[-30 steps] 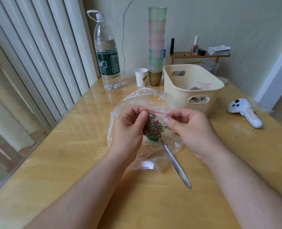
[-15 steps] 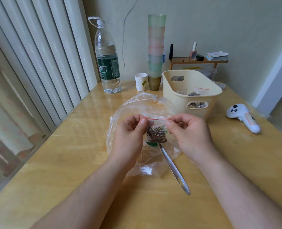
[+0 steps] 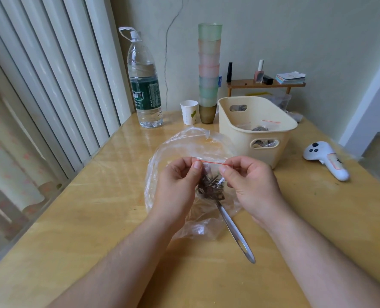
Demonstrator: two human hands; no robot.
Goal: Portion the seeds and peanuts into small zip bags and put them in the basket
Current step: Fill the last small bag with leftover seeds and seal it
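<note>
While both hands pinch its top edge, the small zip bag [image 3: 210, 181] now hangs upright between them, lifted a little higher than a second ago, when it lay lower and more tilted. The left hand [image 3: 180, 185] pinches the left end of the red zip line with thumb and forefinger, and the right hand [image 3: 249, 181] pinches the right end the same way; the other fingers are curled. The strip is now pulled straight, so I judge the bag is being sealed and goes next to the basket [image 3: 258, 130], which stands just behind the hands.

One portion of striped seeds sits in the bag's bottom. Under it lies one big clear bag [image 3: 173, 150] with one metal spoon [image 3: 235, 232]. At least two filled bags show in the basket. Further out stand one water bottle [image 3: 145, 85], one paper cup [image 3: 189, 112], one stack of cups [image 3: 209, 70] and one white controller [image 3: 327, 160]. Peanuts I cannot see.
</note>
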